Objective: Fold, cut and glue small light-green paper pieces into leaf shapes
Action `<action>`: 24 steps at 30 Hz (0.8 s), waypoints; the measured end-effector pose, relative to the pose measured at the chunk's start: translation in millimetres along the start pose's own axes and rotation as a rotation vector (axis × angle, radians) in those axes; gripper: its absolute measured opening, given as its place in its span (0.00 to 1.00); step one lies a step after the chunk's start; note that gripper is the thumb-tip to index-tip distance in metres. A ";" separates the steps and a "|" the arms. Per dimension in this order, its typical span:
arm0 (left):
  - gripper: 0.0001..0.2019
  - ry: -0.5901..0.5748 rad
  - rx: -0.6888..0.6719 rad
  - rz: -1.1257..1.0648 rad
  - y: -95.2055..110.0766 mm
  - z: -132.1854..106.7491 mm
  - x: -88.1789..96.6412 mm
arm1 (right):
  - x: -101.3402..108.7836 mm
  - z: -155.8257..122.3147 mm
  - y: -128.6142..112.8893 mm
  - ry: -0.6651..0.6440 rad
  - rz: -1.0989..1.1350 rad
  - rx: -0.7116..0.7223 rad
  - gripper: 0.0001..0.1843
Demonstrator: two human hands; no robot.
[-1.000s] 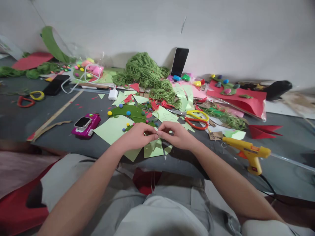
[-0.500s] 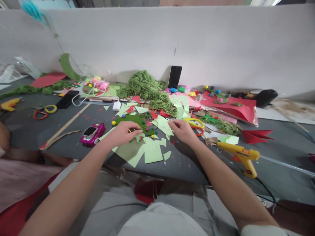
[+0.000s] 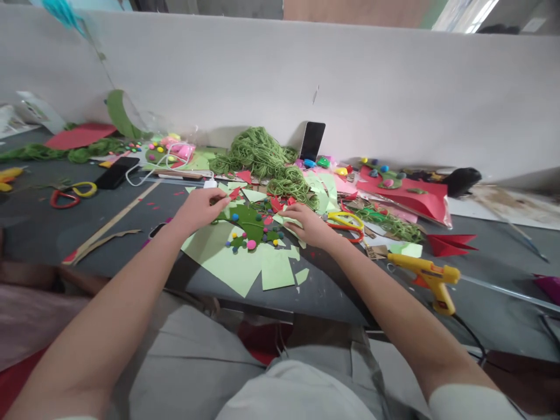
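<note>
Dark green felt piece (image 3: pixel 245 220) with small coloured pompoms on it lies mid-table on the grey tabletop (image 3: pixel 44 224), partly over light green paper sheets (image 3: pixel 238 265).

Head view: left hand (image 3: pixel 200 208) sits at the felt's far-left edge, fingers curled and pinched around a small red scrap (image 3: pixel 234 193) at the fingertips; exact grip is hard to tell. Right hand (image 3: pixel 306 224) rests at the felt's right edge, fingers bent down onto pale green paper; cannot tell whether it actually holds anything.

Around them:
- scissors with yellow and red handles (image 3: pixel 347 224) just right of the right hand
- yellow glue gun (image 3: pixel 431 274) further right, near the table's front edge, cord trailing off
- green yarn pile (image 3: pixel 258 154) behind the felt, near the wall
- phone (image 3: pixel 312 141) leaning upright on the wall beside the yarn
- red paper sheet (image 3: pixel 411 195) far right
- second pair of scissors (image 3: pixel 70 194) far left, well apart from the hands
</note>
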State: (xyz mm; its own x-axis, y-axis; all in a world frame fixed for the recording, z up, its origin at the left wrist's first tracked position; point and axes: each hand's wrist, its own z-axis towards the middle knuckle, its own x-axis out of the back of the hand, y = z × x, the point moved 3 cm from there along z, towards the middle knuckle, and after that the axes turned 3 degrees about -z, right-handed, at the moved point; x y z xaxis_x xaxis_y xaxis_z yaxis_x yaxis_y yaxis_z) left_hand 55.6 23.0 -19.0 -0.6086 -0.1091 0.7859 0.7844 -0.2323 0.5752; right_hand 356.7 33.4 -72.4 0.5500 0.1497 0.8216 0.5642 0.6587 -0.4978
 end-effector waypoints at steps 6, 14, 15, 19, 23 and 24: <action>0.16 -0.027 -0.078 0.032 16.2 -9.0 -9.7 | -3.7 16.9 0.0 0.017 0.011 -0.074 0.08; 0.17 -0.034 -0.130 0.090 28.2 -16.5 -15.2 | 51.1 -29.5 24.8 0.378 0.587 -0.358 0.17; 0.17 -0.038 -0.131 0.099 28.7 -16.8 -17.4 | 54.3 -33.1 29.3 0.432 0.713 -0.385 0.16; 0.16 -0.062 -0.140 0.138 28.7 -19.2 -28.2 | 65.6 -39.7 38.4 0.534 1.118 -0.364 0.10; 0.14 -0.068 -0.157 0.127 30.7 -22.2 -35.4 | 90.4 -51.8 35.8 0.572 1.319 -0.216 0.05; 0.14 -0.066 -0.157 0.109 31.8 -23.0 -36.3 | 97.8 -56.7 35.5 0.598 1.348 -0.154 0.05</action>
State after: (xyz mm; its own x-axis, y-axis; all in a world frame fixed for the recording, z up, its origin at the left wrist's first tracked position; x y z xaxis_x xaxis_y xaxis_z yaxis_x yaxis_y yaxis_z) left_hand 99.9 -2.7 -34.4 -0.5076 -0.0801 0.8578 0.8139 -0.3713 0.4470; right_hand 465.4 29.6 -25.5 0.8438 0.2266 -0.4865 -0.5277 0.1847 -0.8291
